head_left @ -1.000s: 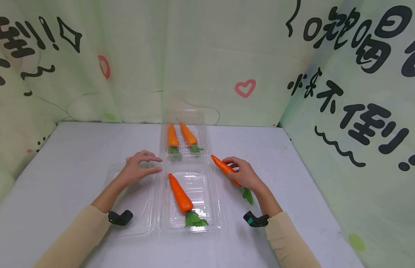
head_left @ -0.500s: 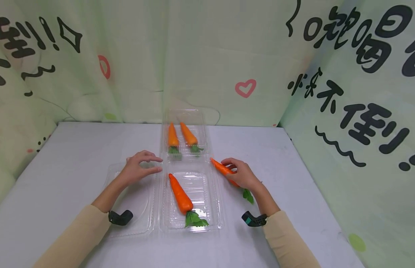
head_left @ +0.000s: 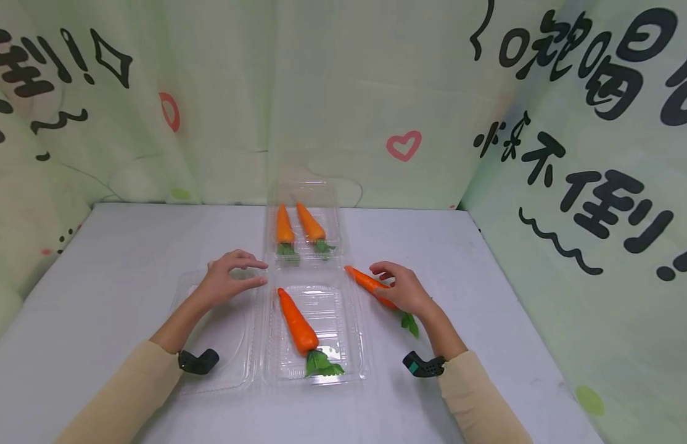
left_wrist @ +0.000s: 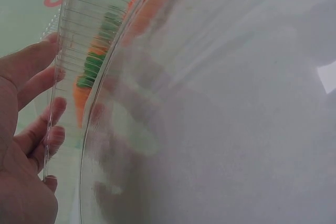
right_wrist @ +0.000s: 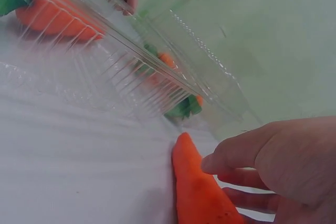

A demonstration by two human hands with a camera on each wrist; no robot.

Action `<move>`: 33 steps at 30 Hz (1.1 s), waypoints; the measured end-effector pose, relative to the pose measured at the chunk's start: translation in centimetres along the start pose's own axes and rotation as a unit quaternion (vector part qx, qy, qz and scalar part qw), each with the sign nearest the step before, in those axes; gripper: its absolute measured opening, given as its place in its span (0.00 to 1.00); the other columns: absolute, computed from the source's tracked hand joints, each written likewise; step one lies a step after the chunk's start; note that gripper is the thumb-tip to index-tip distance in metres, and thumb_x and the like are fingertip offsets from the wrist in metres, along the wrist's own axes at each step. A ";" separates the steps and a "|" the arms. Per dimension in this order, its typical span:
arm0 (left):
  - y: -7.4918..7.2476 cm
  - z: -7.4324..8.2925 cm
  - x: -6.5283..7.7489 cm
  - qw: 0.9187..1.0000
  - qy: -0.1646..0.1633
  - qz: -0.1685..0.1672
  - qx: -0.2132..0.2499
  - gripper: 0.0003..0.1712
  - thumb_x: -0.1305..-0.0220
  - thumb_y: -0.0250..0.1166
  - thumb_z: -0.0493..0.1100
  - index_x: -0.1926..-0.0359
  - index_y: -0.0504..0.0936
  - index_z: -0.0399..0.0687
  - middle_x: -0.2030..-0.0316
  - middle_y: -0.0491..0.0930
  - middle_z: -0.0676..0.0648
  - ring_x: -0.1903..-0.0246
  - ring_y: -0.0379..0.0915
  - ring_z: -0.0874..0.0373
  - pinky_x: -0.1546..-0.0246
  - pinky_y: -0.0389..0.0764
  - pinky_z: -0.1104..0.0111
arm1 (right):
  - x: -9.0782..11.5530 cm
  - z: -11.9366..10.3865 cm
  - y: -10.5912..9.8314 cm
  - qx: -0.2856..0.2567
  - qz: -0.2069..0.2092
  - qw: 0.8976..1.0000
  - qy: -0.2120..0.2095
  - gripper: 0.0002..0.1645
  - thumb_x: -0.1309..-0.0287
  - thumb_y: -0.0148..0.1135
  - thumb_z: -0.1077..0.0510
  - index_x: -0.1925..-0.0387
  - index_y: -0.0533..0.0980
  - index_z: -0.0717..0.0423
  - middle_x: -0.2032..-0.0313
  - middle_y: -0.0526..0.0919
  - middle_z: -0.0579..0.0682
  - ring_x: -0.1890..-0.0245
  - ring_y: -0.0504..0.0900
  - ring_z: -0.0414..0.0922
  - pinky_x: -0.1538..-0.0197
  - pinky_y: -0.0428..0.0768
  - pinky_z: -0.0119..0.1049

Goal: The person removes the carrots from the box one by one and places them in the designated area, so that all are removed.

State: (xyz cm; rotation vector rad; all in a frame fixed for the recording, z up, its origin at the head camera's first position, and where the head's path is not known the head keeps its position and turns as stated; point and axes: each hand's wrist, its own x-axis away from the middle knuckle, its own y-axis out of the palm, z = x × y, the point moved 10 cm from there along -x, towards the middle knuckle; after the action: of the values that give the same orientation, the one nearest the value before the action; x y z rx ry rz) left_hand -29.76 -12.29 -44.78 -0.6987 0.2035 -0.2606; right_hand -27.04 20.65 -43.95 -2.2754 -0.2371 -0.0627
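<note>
Head view: you are looking forward and down over the white table [head_left: 127, 246], your left hand [head_left: 228, 280] and right hand [head_left: 401, 288] appearing at middle distance. Left wrist view: you are facing past the left hand, close and low, toward the clear container [head_left: 361, 345]. Right wrist view: you are seeing it from the opposite side, the outer carrot [right_wrist: 197, 184] occupying the foreground. All three are sharing container and far carrots [head_left: 311, 223].
</note>
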 end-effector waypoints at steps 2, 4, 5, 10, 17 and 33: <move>0.0 0.0 0.0 1.000 0.000 0.001 -0.002 0.21 0.45 0.72 0.53 0.51 0.86 0.53 0.48 0.77 0.43 0.42 0.66 0.45 0.43 0.53 0.42 | 0.2 0.0 -0.2 0.001 -0.001 1.000 -0.001 0.26 0.43 0.65 0.63 0.41 0.73 0.55 0.43 0.78 0.55 0.45 0.76 0.53 0.41 0.76 0.50; -0.1 -0.1 0.0 1.000 -0.001 0.001 -0.004 0.21 0.45 0.71 0.53 0.51 0.86 0.53 0.48 0.77 0.42 0.42 0.66 0.45 0.43 0.53 0.42 | 0.3 0.0 -0.3 0.000 -0.001 1.000 -0.002 0.27 0.43 0.65 0.62 0.41 0.73 0.56 0.43 0.78 0.56 0.45 0.76 0.53 0.41 0.76 0.50; -0.1 -0.1 0.0 1.000 -0.002 0.002 -0.005 0.21 0.45 0.71 0.53 0.51 0.86 0.53 0.48 0.77 0.42 0.42 0.66 0.44 0.43 0.53 0.41 | 0.4 0.0 -0.4 0.000 0.000 1.000 -0.004 0.27 0.43 0.65 0.62 0.41 0.73 0.56 0.43 0.78 0.56 0.45 0.76 0.53 0.41 0.76 0.51; -0.1 0.0 0.1 1.000 -0.003 0.000 -0.008 0.21 0.44 0.71 0.54 0.51 0.86 0.53 0.48 0.77 0.42 0.42 0.66 0.44 0.43 0.53 0.40 | 0.7 0.1 -0.5 0.002 0.005 1.000 -0.007 0.27 0.43 0.66 0.61 0.41 0.73 0.56 0.43 0.78 0.55 0.45 0.76 0.53 0.41 0.76 0.50; 0.0 0.1 0.1 1.000 -0.002 0.001 -0.004 0.20 0.45 0.71 0.53 0.51 0.86 0.53 0.49 0.77 0.43 0.43 0.67 0.45 0.43 0.53 0.42 | 1.4 0.6 -0.8 0.001 0.015 1.000 0.001 0.27 0.44 0.67 0.60 0.42 0.74 0.56 0.44 0.79 0.56 0.45 0.76 0.53 0.43 0.77 0.50; -0.1 0.2 0.1 1.000 0.003 -0.001 -0.003 0.20 0.44 0.71 0.53 0.51 0.86 0.53 0.49 0.77 0.42 0.43 0.66 0.44 0.44 0.54 0.42 | 2.1 2.0 -0.8 0.001 0.021 1.000 0.021 0.26 0.47 0.69 0.59 0.44 0.75 0.53 0.47 0.79 0.54 0.51 0.76 0.50 0.49 0.82 0.43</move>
State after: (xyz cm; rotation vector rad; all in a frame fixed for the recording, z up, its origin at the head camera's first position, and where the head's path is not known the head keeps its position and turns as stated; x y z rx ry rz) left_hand -29.59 -12.31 -44.59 -0.7042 0.2094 -0.2648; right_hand -25.19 22.98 -44.38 -2.2729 -0.1672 -0.0893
